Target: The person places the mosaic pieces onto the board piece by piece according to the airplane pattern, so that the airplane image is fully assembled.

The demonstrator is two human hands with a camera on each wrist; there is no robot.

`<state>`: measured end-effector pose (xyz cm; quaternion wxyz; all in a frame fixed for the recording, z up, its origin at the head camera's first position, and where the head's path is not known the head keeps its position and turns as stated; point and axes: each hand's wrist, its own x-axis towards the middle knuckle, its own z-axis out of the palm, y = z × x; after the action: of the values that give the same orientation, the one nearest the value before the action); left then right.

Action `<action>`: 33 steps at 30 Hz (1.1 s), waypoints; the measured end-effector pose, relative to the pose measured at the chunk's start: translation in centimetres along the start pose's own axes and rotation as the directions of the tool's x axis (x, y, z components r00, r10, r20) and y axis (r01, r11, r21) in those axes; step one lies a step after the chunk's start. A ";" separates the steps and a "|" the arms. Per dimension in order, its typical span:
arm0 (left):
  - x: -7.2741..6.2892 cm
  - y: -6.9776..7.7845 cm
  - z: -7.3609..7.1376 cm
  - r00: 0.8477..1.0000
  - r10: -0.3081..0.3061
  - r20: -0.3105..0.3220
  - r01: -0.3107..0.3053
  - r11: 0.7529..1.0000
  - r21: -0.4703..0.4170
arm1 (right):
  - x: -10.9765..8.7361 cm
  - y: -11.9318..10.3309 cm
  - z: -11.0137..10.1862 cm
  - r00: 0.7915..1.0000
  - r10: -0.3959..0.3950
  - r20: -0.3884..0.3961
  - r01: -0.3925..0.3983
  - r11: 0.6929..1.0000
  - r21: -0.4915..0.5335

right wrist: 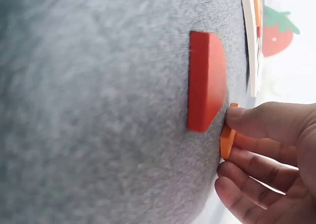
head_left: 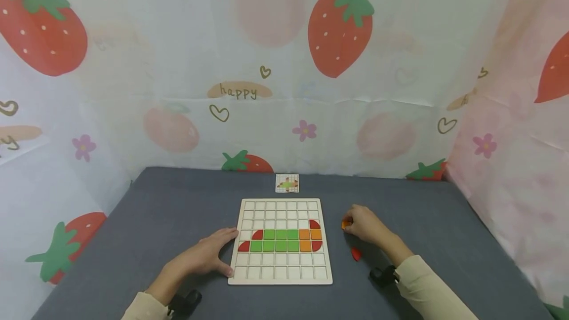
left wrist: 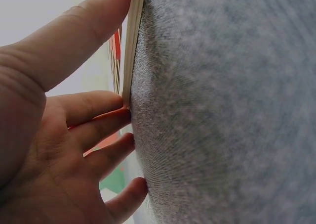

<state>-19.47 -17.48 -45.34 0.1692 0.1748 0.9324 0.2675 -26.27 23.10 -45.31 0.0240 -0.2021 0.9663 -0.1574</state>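
Note:
A pale wooden grid board [head_left: 280,262] lies on the table, with green square tiles [head_left: 281,234], orange square tiles [head_left: 304,234] and red rounded-corner tiles [head_left: 243,246] set in its middle rows. My left hand [head_left: 205,256] rests along the board's left edge, thumb near the front corner and fingers spread farther back. To the right of the board, my right hand [head_left: 365,223] pinches an orange tile [right wrist: 227,142] between thumb and fingers, low over the cloth. Nearer me lies a loose red tile [right wrist: 207,83] with a curved side, apart from the hand.
A small picture card [head_left: 287,189] with a coloured pattern on a grid lies just behind the board. Dark grey cloth [head_left: 186,201] covers the table. Strawberry-print curtains [head_left: 284,63] enclose the back and both sides.

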 end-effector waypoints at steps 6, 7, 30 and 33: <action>-0.1 -0.1 -0.1 1.000 0.000 0.003 0.000 1.000 0.005 | 0.5 -0.4 0.2 1.000 0.009 0.007 -0.009 1.000 -0.006; 0.0 -0.1 -0.1 1.000 0.000 0.004 0.000 1.000 0.007 | 0.5 -0.4 0.2 1.000 0.007 0.007 -0.007 1.000 -0.002; 0.0 -0.1 -0.1 1.000 -0.014 -0.002 0.014 1.000 -0.002 | 3.0 -3.1 -0.1 0.997 -0.071 0.005 0.071 0.996 0.059; 0.0 -0.1 -0.1 1.000 -0.010 0.000 0.010 1.000 -0.002 | 3.3 -3.9 -0.1 0.997 -0.081 0.011 0.079 0.993 0.083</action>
<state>-19.52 -17.57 -45.32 0.1708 0.1701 0.9329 0.2676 -27.84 18.40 -43.95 0.0331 -0.2407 0.9499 -0.1966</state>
